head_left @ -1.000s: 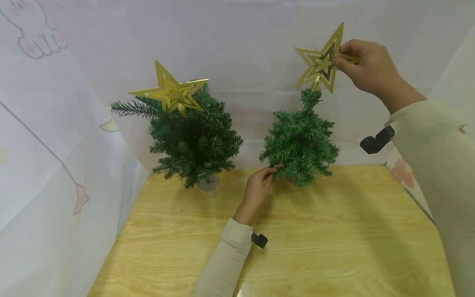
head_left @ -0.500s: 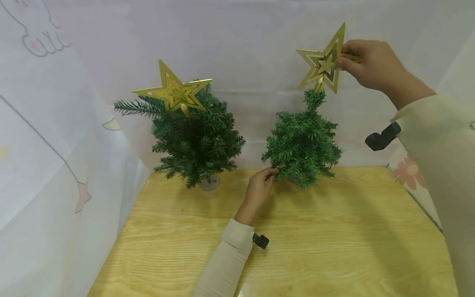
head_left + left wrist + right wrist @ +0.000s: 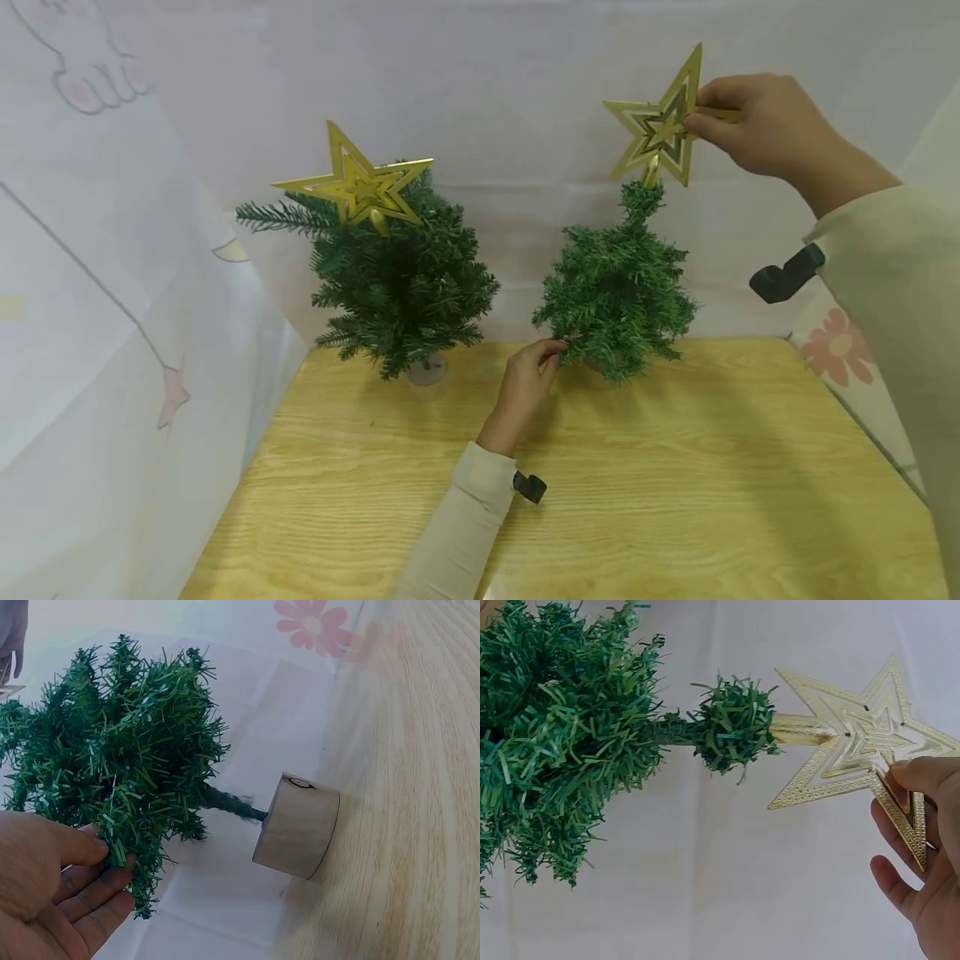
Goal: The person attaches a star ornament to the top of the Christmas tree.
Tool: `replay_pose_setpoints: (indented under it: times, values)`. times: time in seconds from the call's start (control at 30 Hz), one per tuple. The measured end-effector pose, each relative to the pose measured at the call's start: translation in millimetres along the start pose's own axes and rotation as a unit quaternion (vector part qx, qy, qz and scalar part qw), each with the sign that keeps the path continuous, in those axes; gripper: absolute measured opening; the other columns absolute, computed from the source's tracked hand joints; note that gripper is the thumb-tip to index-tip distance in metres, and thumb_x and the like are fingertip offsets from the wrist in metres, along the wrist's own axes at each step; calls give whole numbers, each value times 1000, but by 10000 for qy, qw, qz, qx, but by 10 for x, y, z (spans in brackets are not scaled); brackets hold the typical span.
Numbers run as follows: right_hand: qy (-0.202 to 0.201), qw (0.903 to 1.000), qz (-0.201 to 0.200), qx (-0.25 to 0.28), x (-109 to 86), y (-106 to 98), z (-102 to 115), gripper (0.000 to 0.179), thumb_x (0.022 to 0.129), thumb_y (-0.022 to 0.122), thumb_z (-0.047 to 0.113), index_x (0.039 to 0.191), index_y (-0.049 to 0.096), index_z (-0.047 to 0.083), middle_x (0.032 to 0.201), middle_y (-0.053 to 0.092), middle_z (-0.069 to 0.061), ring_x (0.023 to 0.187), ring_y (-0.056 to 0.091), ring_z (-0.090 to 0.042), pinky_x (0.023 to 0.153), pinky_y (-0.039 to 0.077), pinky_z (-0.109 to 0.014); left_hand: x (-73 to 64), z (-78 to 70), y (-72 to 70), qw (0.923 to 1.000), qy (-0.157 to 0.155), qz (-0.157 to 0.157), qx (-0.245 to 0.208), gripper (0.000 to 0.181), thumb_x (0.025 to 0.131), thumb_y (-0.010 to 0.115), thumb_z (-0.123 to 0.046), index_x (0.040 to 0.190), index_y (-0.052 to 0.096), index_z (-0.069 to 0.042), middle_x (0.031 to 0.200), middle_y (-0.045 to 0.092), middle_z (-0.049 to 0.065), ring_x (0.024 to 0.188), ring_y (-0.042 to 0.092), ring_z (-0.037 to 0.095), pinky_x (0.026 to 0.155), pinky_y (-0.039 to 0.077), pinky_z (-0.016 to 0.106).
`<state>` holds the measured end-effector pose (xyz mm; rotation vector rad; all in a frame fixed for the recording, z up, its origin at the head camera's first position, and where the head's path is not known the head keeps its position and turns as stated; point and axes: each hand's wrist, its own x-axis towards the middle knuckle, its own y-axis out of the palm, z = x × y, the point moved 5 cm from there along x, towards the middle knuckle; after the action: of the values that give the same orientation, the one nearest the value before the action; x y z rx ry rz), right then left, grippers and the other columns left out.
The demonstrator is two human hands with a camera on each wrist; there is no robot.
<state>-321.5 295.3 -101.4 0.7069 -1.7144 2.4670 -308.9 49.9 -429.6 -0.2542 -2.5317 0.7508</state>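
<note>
My right hand (image 3: 765,125) pinches a gold star tree topper (image 3: 666,129) by one side, thumb in front and fingers behind. In the right wrist view, the topper's gold tube (image 3: 802,729) meets the tuft at the tip of a small artificial Christmas tree (image 3: 562,735). My left hand (image 3: 522,379) pinches a low branch at the left side of this tree (image 3: 618,292). The left wrist view shows thumb and fingers at the branch tip, and the tree's round wooden base (image 3: 298,825) on the table.
A second, darker green tree (image 3: 397,283) stands to the left on a pale round base (image 3: 427,369), with another gold star (image 3: 365,190) tilted at its top. Both trees stand near the back edge of the wooden table (image 3: 600,492). Printed cloth (image 3: 487,83) hangs close behind.
The whole head view has shifted slightly, moving the scene a little right. Both hands keep their grip, and the star stays at the tree's tip.
</note>
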Motion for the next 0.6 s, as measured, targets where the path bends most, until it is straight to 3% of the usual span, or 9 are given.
replay_pose_setpoints:
  times: [0.4, 0.5, 0.6]
  values:
    - [-12, 9980, -562, 278, -49, -5, -47, 46, 103, 45, 35, 137, 54, 4, 131, 57, -22, 122, 50, -45, 99, 39, -61, 9, 13, 4, 9998, -105, -22, 142, 26, 101, 56, -15, 125, 65, -17, 125, 63, -3, 115, 59, 14, 93, 51, 31]
    - [-2, 9964, -810, 255, -64, -6, -51, 43, 104, 44, 35, 135, 56, 8, 127, 60, -16, 119, 55, -37, 93, 47, -41, 14, 10, 4, 9998, -63, -39, 163, 26, 101, 56, -14, 124, 65, -19, 125, 63, -3, 116, 59, 14, 93, 51, 31]
    - [-26, 9947, -982, 294, -66, 0, -49, 42, 104, 42, 33, 135, 56, 9, 124, 61, -11, 117, 57, -30, 81, 43, -25, 23, 5, 6, 9998, -19, -45, 169, 26, 100, 57, -13, 124, 65, -19, 125, 63, -3, 115, 59, 15, 93, 51, 31]
